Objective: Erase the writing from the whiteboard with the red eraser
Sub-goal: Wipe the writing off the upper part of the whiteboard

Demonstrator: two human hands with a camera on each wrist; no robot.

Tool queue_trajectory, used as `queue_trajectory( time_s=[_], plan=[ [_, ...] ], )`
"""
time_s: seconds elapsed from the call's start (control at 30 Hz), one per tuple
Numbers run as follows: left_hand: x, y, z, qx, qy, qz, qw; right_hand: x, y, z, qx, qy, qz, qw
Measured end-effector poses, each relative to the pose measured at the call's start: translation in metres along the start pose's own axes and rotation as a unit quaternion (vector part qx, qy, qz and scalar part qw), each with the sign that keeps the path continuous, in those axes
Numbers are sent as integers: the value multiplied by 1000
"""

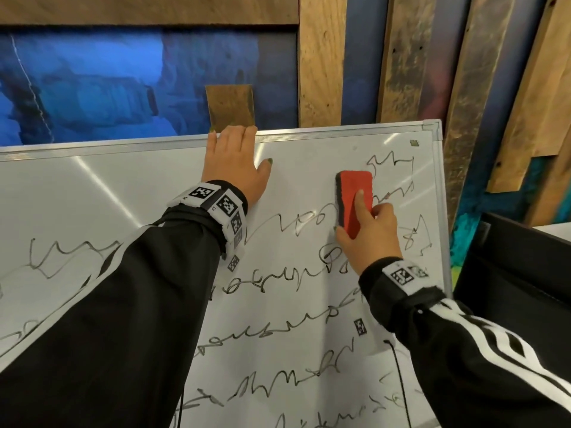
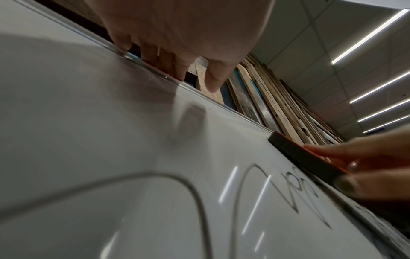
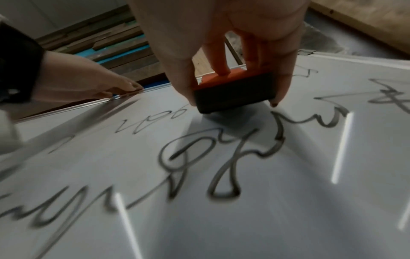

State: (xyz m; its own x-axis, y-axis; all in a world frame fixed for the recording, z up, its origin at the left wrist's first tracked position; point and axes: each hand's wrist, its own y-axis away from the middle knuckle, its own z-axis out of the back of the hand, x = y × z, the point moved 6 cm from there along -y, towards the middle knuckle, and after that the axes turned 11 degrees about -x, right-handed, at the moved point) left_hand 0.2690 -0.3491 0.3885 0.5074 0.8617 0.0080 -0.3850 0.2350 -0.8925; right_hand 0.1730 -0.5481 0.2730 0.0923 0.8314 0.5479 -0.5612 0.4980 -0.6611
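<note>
Head view, whiteboard: toward 12 o'clock of the frame the whiteboard [image 1: 309,304] leans back against a wall of wooden planks [image 1: 321,57]; rows of black scribbled writing [image 1: 278,332] cover its middle and lower face, and a strip under the top edge is bare.
Head view, left hand: the left hand [image 1: 234,168] sits at 11 o'clock, its fingers hooked over the board's top frame, its thumb laid flat on the white surface.
Head view, red eraser: the red eraser [image 1: 355,202] lies flat on the board at 1 o'clock, just beside a scribble at the top right corner.
Head view, right hand: the right hand [image 1: 367,239] grips the eraser from below, thumb on its left side, index finger along its red back.
Left wrist view, left hand: fingers [image 2: 175,64] bend over the metal edge at 12 o'clock, holding the frame.
Left wrist view, eraser: at 3 o'clock the eraser's dark felt edge [image 2: 306,157] meets the board, with the other hand's fingers on it.
Right wrist view, right hand: at 12 o'clock fingers [image 3: 221,66] and thumb pinch the eraser [image 3: 233,91], felt side down on the board.
Right wrist view, writing: thick loops [image 3: 199,157] run from 9 o'clock to 3 o'clock below the eraser.
</note>
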Motion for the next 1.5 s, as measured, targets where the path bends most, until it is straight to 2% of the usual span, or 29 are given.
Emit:
queue_trajectory(
  time_s=[0.17, 0.33, 0.43, 0.57, 0.73, 0.97, 1.17, 1.37, 1.5],
  plan=[
    [2, 0, 1, 4, 1, 0, 1000, -1, -38, 17, -17, 6, -15, 1000],
    [-1, 2, 1, -1, 4, 3, 1000, -11, -7, 6, 24, 10, -24, 999],
    [0, 1, 0, 7, 3, 3, 1000, -13, -25, 11, 4, 29, -15, 999],
    [0, 1, 1, 5, 5, 1, 1000, -19, -51, 19, -7, 39, -57, 998],
    [0, 1, 1, -3, 2, -1, 1000, -20, -14, 5, 10, 25, -48, 998],
    [0, 1, 1, 3, 11, 2, 1000, -31, -71, 26, -33, 57, -81, 995],
    [-2, 4, 3, -2, 36, 18, 999, -33, -34, 8, -21, 55, -103, 993],
    [0, 4, 2, 4, 37, 20, 999, -46, -77, 22, -39, 51, -137, 989],
    [-1, 4, 1, 2, 39, 23, 999, -47, -65, 20, -29, 57, -136, 989]
  ],
)
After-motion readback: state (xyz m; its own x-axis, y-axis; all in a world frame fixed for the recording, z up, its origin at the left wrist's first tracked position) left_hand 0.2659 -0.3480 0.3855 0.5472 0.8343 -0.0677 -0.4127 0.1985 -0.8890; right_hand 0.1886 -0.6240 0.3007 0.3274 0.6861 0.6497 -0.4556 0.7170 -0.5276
